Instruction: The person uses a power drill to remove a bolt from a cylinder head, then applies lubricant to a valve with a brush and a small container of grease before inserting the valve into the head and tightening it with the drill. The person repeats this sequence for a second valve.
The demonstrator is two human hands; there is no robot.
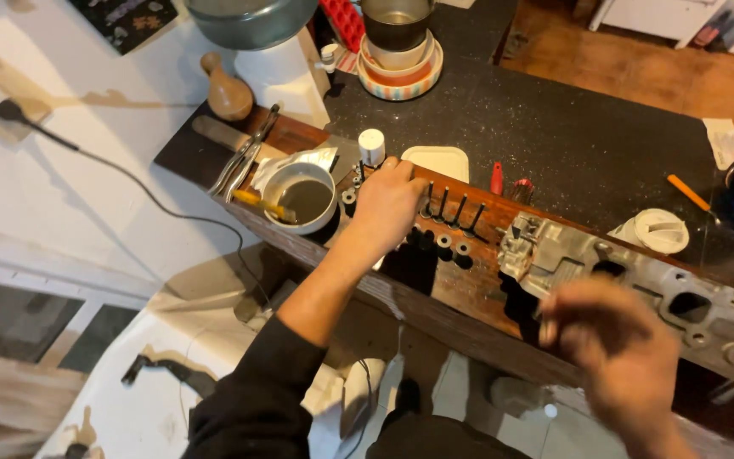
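My left hand [386,206] reaches over a wooden plank [469,285], fingers curled down at the plank's far edge beside a row of dark bolts [452,208] and several round washers [445,242]. What it pinches, if anything, is hidden under the fingers. My right hand [618,344] is blurred in front of a grey cast-metal engine part [639,276] lying on the plank; it seems to hold nothing. A white bowl [301,197] of dark liquid with a yellow-handled brush stands just left of my left hand.
A black counter [571,144] carries a small white-capped bottle [372,146], a white tray [440,161], red-handled tools [497,178], a round white lid [660,229], stacked bowls [399,59] and a wooden pestle [224,89]. Pliers [244,153] lie left of the bowl. A cable trails over the floor.
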